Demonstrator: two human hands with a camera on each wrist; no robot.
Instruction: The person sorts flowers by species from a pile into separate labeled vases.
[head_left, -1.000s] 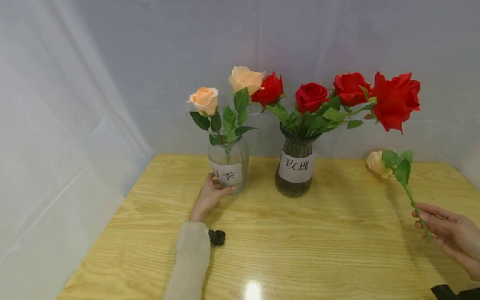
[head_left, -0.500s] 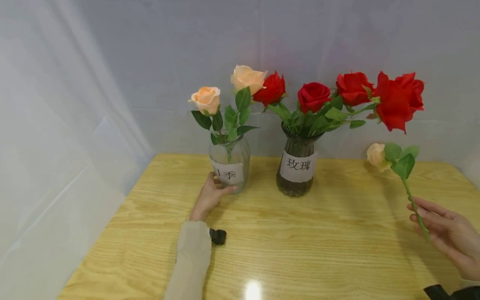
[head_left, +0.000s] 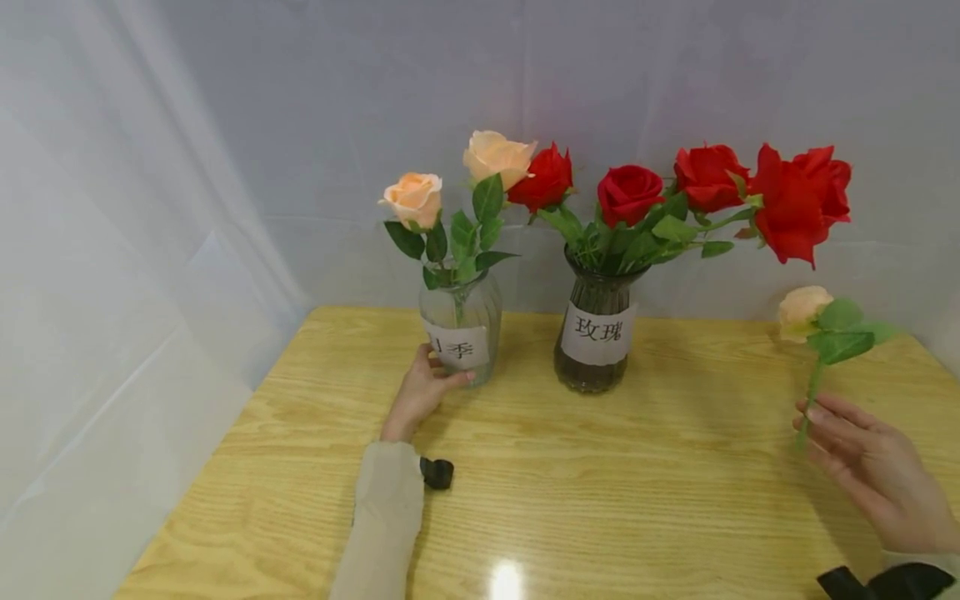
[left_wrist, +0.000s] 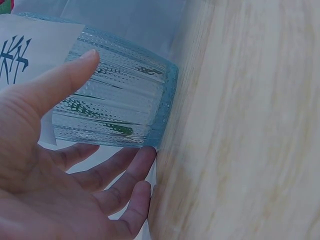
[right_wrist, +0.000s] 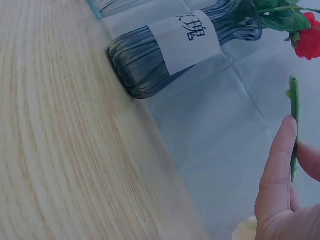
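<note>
My left hand [head_left: 422, 392] holds the lower part of a clear glass vase [head_left: 486, 304], thumb on its front and fingers along its far side. Two peach roses [head_left: 412, 200] stand in that vase, which bears a paper label [head_left: 463, 348]. At the right, my right hand [head_left: 873, 458] pinches a third peach rose [head_left: 802, 313] by its green stem [right_wrist: 294, 102], holding it above the table with the bloom tilted to the left. In the right wrist view the cut stem end points up past my fingertips, and only a bit of the bloom shows at the bottom.
A dark glass vase [head_left: 588, 379] with its own label stands right of the clear one. Several red roses [head_left: 628, 194] spread from it, the rightmost leaning far out. Both vases stand near the back of the wooden table [head_left: 600, 500], before a pale sheet [head_left: 337, 100].
My right hand has moved left with the peach rose, and its stem has swung more upright, with the bloom shifting right. The left hand stays at the clear vase.
</note>
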